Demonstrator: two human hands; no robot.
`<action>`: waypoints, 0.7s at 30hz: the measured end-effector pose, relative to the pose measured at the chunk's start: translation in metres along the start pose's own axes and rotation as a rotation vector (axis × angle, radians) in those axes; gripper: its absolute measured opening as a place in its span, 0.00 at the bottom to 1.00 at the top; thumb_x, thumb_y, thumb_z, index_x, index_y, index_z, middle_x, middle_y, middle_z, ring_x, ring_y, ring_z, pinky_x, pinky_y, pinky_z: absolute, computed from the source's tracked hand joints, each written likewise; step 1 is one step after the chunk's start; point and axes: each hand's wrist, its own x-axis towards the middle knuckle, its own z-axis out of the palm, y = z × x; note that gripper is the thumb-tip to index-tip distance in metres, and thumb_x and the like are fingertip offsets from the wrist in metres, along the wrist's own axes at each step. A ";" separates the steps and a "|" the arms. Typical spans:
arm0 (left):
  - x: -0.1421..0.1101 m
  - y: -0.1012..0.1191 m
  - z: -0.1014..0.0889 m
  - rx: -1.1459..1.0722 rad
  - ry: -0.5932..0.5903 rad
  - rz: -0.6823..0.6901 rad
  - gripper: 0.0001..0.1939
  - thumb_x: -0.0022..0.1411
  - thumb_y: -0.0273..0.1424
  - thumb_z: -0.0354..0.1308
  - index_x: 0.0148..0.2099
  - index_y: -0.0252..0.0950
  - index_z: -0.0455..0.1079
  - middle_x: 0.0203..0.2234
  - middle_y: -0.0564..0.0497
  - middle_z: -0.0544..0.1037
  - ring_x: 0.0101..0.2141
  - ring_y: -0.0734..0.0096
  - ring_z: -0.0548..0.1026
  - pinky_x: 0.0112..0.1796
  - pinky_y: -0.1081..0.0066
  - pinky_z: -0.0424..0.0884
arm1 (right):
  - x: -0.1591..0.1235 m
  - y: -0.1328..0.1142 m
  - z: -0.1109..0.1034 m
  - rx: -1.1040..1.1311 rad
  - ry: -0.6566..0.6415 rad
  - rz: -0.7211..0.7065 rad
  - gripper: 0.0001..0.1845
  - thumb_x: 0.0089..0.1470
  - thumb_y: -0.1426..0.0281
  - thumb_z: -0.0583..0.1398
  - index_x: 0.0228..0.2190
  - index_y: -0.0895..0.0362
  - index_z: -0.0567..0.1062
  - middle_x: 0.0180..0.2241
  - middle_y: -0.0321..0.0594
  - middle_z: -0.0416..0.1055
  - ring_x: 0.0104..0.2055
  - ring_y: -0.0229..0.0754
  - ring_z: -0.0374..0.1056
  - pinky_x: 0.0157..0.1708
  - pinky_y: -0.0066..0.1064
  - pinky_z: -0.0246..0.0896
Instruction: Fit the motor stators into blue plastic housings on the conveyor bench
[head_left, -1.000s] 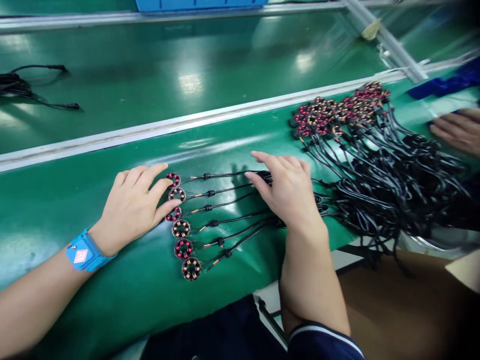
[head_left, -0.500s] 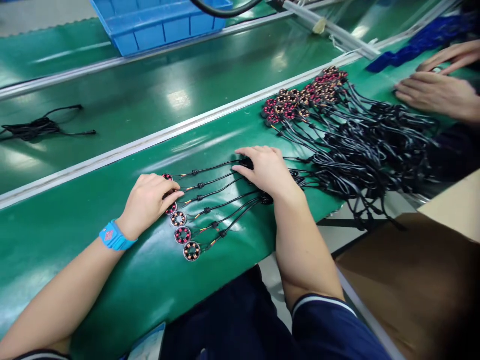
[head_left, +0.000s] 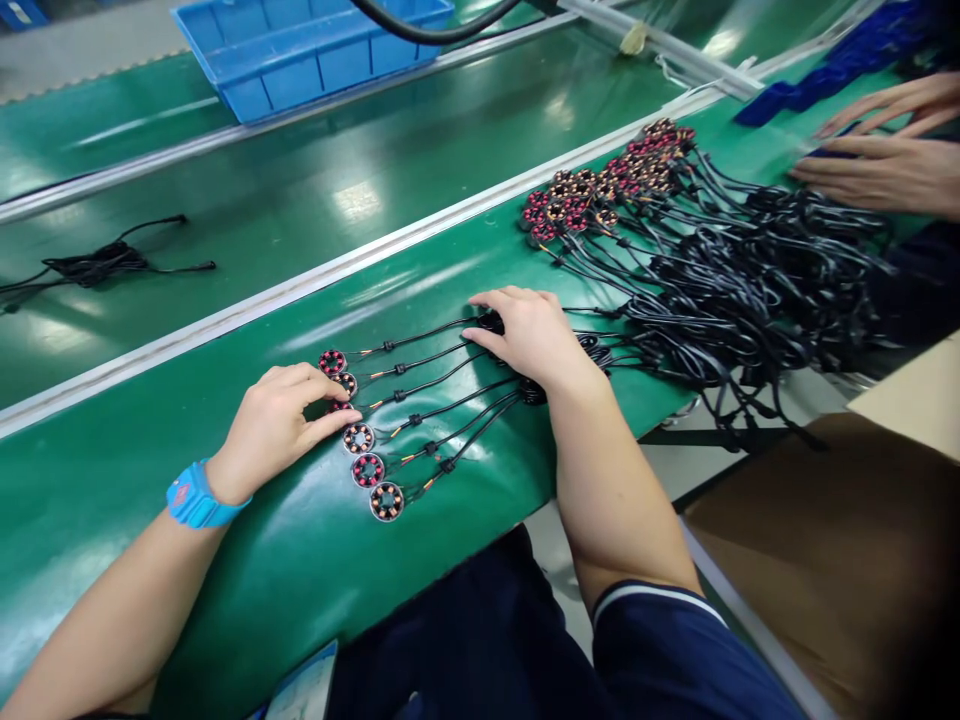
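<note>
Several small ring-shaped motor stators (head_left: 387,501), with red or copper windings, lie in a slanting column on the green work surface (head_left: 292,590). My left hand (head_left: 274,425) has thumb and fingertips around a red-wound stator (head_left: 339,407) in the upper part of this column, partly hidden by the fingers. Black cables (head_left: 431,412) run rightward from the stators, roughly side by side. Over their coiled parts lies my right hand (head_left: 532,335), with thumb and fingers curved round a black cable bundle (head_left: 491,322). The palm covers some of the coils.
A big pile of stators (head_left: 577,205) with tangled black cables (head_left: 720,270) lies to the right. Beyond it are a co-worker's hands (head_left: 892,150) and blue pieces (head_left: 825,75). A blue bin (head_left: 315,60) and a loose cable (head_left: 105,262) lie across the rail (head_left: 300,285). Cardboard (head_left: 810,520) stands lower right.
My left hand has shifted down and left along the column, uncovering the upper stators. My right hand stays on the cables. The co-worker's hands have moved slightly.
</note>
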 end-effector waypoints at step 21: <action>-0.011 0.035 -0.010 0.314 -0.193 0.194 0.18 0.72 0.43 0.54 0.36 0.38 0.75 0.29 0.50 0.73 0.35 0.60 0.70 0.35 0.60 0.58 | 0.002 0.001 0.002 0.010 -0.016 0.026 0.22 0.60 0.61 0.66 0.54 0.54 0.75 0.50 0.46 0.75 0.53 0.57 0.69 0.54 0.47 0.57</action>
